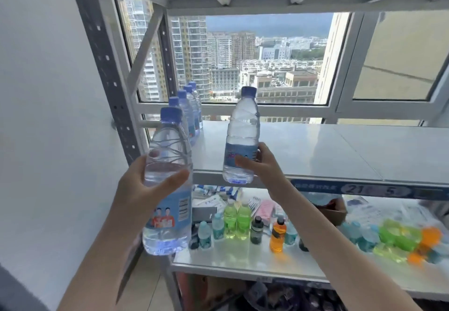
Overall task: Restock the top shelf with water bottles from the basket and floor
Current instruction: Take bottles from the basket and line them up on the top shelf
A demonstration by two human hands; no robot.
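The top shelf [340,155] runs across the middle of the frame, white, glossy and mostly bare, with a window behind it. Its one stocked stretch is a row of water bottles [190,111] along the left edge, running back toward the glass. That smooth surface could let a bottle set down off-vertical skid or topple, and one falling at the front edge would drop onto the lower shelf [243,259], where small coloured drink bottles [237,220] stand close together.

The left hand [143,189] holds a large water bottle [167,182] in the lower left of the frame, grip clamped round its middle, base hanging in the air below and in front of the shelf edge. Lifted carelessly, it seems likely to clip the grey upright post [107,67] or the nearest bottle of the row, and a knock there might send the whole line over.

The right hand [262,165] has its grip closed on the label of a second water bottle [243,138] at frame centre, upright, its base at the shelf's front lip; whether it rests there is unclear. Released that near the edge, it could tip forward.
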